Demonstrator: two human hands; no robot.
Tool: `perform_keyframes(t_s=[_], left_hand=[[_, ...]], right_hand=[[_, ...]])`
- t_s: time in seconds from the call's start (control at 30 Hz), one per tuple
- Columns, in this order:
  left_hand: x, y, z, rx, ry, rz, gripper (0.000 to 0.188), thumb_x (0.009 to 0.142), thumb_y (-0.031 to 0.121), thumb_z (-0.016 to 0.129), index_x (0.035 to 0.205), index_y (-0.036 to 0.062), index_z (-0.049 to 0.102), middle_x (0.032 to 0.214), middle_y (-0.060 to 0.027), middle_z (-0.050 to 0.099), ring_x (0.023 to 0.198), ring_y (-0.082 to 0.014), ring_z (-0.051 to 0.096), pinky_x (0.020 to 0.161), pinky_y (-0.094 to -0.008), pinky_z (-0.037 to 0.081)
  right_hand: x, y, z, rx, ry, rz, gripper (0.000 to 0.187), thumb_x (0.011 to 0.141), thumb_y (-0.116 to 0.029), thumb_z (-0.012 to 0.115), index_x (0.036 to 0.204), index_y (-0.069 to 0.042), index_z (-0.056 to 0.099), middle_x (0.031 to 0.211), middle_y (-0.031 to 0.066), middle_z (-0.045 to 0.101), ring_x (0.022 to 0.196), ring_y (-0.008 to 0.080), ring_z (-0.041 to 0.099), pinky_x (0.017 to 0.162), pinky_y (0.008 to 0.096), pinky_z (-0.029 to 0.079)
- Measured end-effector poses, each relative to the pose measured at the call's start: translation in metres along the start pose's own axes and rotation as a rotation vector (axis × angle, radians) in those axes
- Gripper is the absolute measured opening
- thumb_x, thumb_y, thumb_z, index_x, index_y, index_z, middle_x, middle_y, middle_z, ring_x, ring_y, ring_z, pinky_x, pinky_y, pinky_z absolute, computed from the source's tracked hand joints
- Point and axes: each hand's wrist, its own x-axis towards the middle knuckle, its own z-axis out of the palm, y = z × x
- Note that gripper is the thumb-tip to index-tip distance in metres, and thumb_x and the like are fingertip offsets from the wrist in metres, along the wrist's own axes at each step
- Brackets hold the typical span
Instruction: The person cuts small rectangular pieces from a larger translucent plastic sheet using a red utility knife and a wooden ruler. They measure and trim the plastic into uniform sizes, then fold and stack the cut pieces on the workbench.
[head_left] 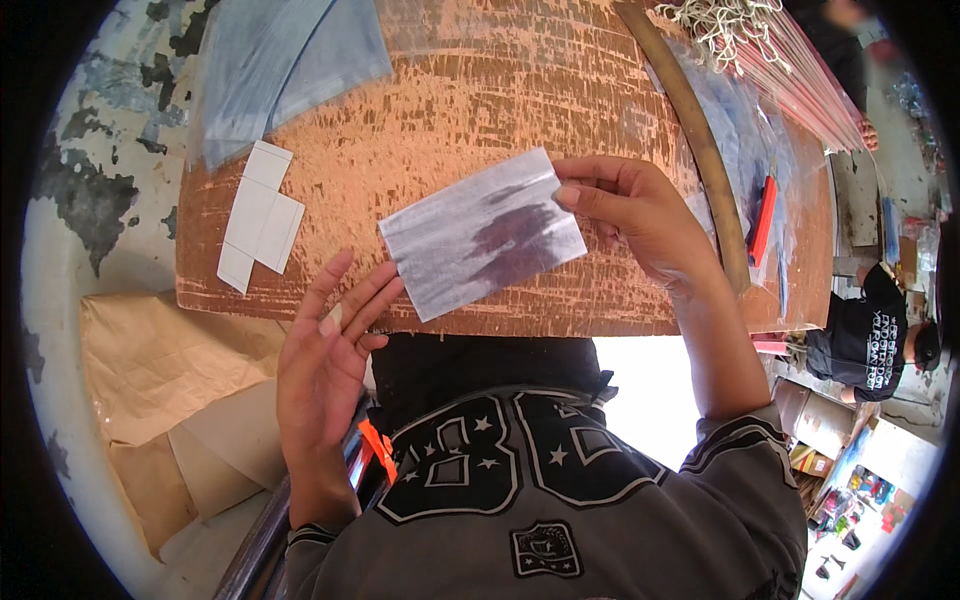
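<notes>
A rectangular whitish sheet (450,245), glossy with a dark patch across its right half, is held tilted above the near part of the worn wooden table. My right hand (635,205) pinches its upper right edge between thumb and fingers. At the sheet's left edge is my left hand (335,345), palm turned up and fingers spread, with fingertips at or touching that edge. Left of the sheet, white paper pieces (262,215) with thin ruled lines lie on the tabletop (470,100). Whether the sheet is paper or film I cannot tell.
Bluish clear plastic sheets (330,60) cover the far left of the table. On the right lie a long brown strip (700,140), a red-handled tool (764,220) and pink rods (800,90) with white strings. Brown paper (180,360) is at lower left. Another person (870,335) is at far right.
</notes>
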Motion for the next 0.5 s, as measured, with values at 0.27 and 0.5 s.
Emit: perform_keyframes(t_s=[0.27,0.5], left_hand=[[0.004,-0.004,-0.004,0.107,0.049,-0.012,0.073,0.104,0.018,0.063,0.165,-0.0025,0.029,0.157,-0.0300,0.050,0.141,-0.0315,0.057,0.096,-0.0300,0.056],[0.017,-0.006,0.018,0.397,0.147,0.101,0.054,0.101,0.007,0.069,0.151,-0.0012,0.050,0.129,-0.0101,0.066,0.115,-0.0155,0.064,0.092,-0.0242,0.050]], right_hand=[[0.008,0.013,-0.003,0.005,-0.089,-0.135,0.020,0.101,-0.015,0.074,0.116,-0.003,0.070,0.089,0.0016,0.072,0.077,0.0063,0.062,0.065,0.0233,0.047],[-0.004,-0.003,-0.011,0.015,-0.094,-0.207,0.016,0.104,-0.012,0.071,0.116,-0.004,0.068,0.094,0.0003,0.074,0.083,0.0052,0.063,0.071,0.0229,0.049]])
